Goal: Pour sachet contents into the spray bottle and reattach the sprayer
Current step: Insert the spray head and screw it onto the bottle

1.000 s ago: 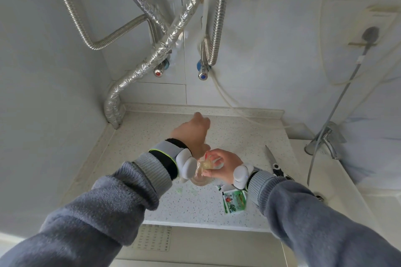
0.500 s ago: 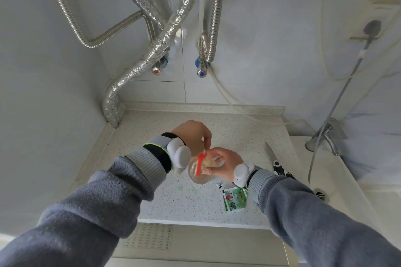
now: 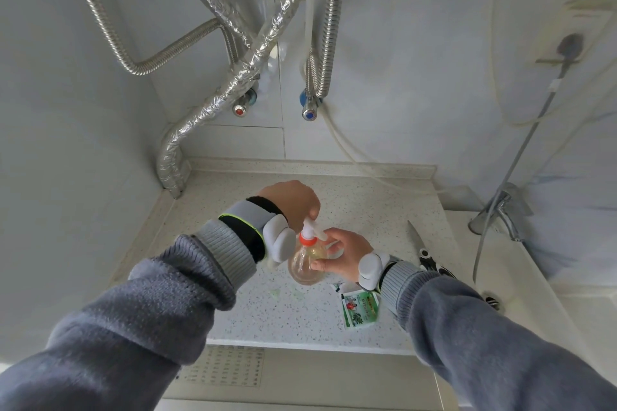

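A clear spray bottle (image 3: 304, 269) with yellowish liquid stands on the speckled countertop (image 3: 233, 307). Its white sprayer (image 3: 312, 232) with an orange collar sits upright on the bottle's neck. My left hand (image 3: 292, 203) grips the sprayer's head from above. My right hand (image 3: 345, 253) is wrapped around the bottle's right side and holds it. An opened green and white sachet (image 3: 360, 309) lies flat on the counter just under my right wrist.
Scissors (image 3: 424, 250) lie at the counter's right edge. A white basin (image 3: 521, 280) with a chrome tap (image 3: 500, 213) is on the right. Foil-wrapped pipes (image 3: 207, 110) and metal hoses hang from the tiled wall behind. Small green spills mark the counter near the bottle.
My left hand has brought the sprayer from behind the bottle onto its neck and turned it upright. My right hand has kept hold of the bottle.
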The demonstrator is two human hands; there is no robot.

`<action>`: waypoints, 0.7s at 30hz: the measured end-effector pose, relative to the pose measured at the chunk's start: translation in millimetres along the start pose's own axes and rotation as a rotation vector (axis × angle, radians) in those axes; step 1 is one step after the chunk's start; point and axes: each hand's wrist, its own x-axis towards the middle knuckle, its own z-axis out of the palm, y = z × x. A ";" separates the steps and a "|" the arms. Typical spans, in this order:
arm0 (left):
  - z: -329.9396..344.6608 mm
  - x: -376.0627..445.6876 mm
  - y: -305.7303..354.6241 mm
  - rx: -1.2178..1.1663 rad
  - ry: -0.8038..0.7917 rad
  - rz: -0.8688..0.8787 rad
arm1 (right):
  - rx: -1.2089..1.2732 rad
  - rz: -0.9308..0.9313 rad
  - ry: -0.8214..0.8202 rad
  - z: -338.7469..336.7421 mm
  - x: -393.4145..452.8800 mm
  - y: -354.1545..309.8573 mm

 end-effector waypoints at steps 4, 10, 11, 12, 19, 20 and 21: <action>9.0 2.6 0.2 -0.076 0.059 0.069 | 0.025 0.003 -0.009 -0.2 -1.1 0.7; 22.9 -0.2 10.4 -0.238 0.271 0.070 | 0.031 -0.004 -0.015 -2.0 -0.6 1.7; 23.2 -0.4 10.1 -0.272 0.280 0.013 | 0.030 -0.009 -0.023 -1.6 -0.3 1.2; 22.6 -0.5 8.8 -0.296 0.271 -0.042 | 0.029 -0.015 -0.029 -1.4 0.1 0.7; 15.5 0.6 0.9 -0.240 0.068 0.033 | 0.037 -0.012 -0.020 0.5 0.9 2.0; 17.0 0.8 0.3 -0.248 0.076 0.031 | 0.036 -0.010 -0.009 1.2 0.9 2.8; 19.3 2.1 -1.2 -0.277 0.088 0.032 | 0.035 -0.014 -0.004 1.5 0.4 2.9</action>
